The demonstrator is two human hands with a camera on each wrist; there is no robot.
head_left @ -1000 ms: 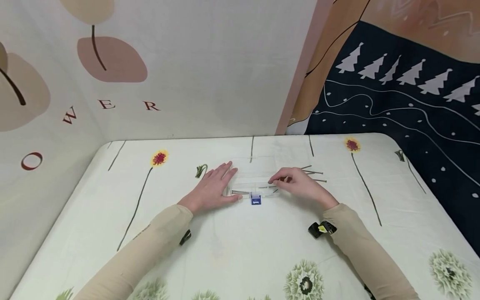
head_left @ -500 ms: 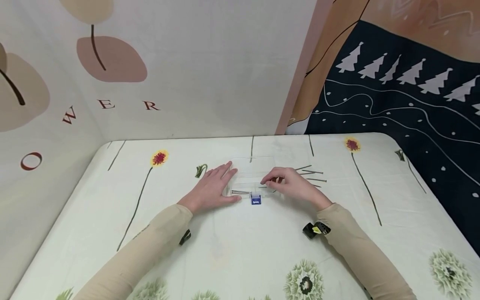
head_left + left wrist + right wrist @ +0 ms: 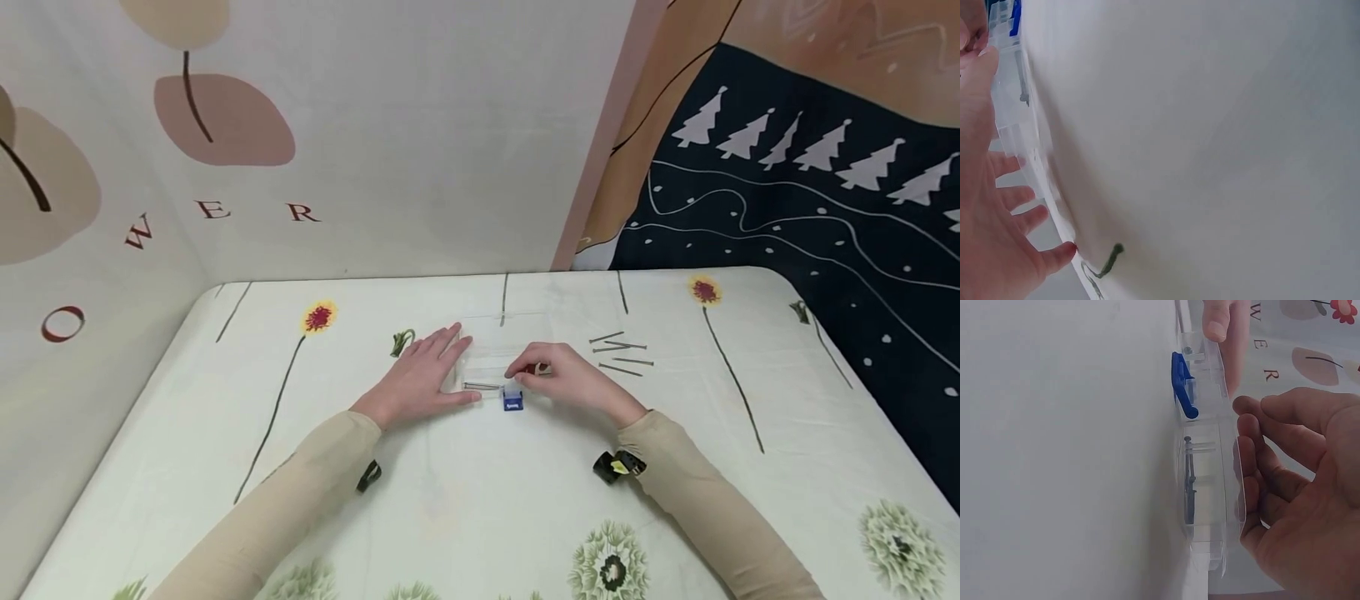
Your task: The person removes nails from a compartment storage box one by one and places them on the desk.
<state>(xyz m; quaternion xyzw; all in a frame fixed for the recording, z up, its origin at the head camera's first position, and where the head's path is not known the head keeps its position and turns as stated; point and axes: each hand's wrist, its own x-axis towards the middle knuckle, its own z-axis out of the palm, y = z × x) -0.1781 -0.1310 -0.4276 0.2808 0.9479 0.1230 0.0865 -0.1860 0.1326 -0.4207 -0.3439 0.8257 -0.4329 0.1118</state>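
A clear plastic box point(image 3: 480, 360) lies on the table with its lid raised or laid out at the back; the transparent edges are hard to trace. A blue latch point(image 3: 1180, 384) sits at its front. Nails point(image 3: 482, 386) lie in its left part, and more nails point(image 3: 1190, 487) show through its front wall. My left hand point(image 3: 423, 372) rests at the box's left end, fingers spread and thumb along the front corner. Over the box's right part is my right hand point(image 3: 566, 379), with thumb and forefinger close together above the latch. Whether they pinch a nail is hidden.
Several loose nails point(image 3: 621, 350) lie on the table to the right of the box. The tablecloth point(image 3: 450, 517) has printed flowers and stems. Patterned cloth hangs behind the table point(image 3: 420, 167) and on the right point(image 3: 750, 192).
My right hand has slid left across the box, toward the latch, uncovering the loose nails on the right. My left hand stays nearly still at the box.
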